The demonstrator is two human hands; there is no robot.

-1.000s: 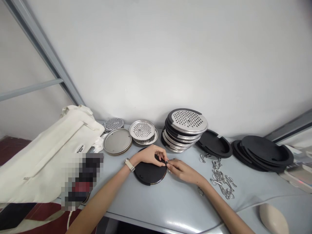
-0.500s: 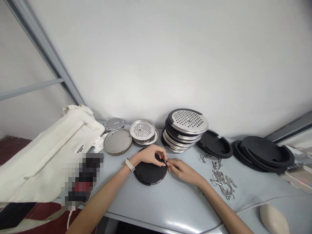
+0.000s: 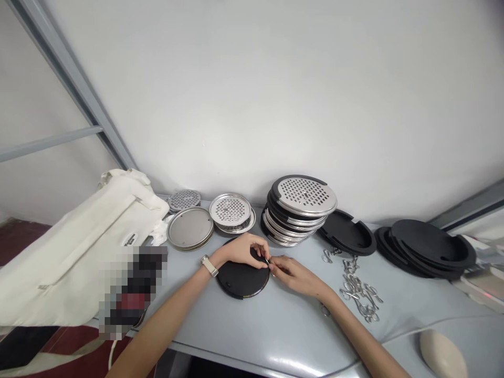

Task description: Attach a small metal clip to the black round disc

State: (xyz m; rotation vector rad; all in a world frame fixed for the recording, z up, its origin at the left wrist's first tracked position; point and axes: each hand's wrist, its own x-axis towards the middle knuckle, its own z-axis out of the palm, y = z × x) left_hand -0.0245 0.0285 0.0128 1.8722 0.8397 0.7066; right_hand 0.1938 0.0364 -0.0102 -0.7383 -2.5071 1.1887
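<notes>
A round black disc [image 3: 241, 279] lies flat on the grey table [image 3: 275, 325] in front of me. My left hand [image 3: 241, 249], with a watch on its wrist, rests on the disc's far edge, fingers curled and pinching at its right rim. My right hand [image 3: 293, 274] meets it there, fingertips pinched on a small metal clip [image 3: 268, 261] at the disc's edge. Both hands touch at that point.
Behind the disc stands a stack of perforated metal plates with black rims [image 3: 299, 209]. Smaller metal discs [image 3: 191, 227] and strainers [image 3: 230, 210] lie to the left beside a white cloth bag [image 3: 79, 247]. Black rings [image 3: 427, 245] and loose metal clips [image 3: 358, 289] lie at the right.
Barely anything: my right hand's fingertips have shifted slightly left, closer against the disc's rim. The disc and my left hand stay put.
</notes>
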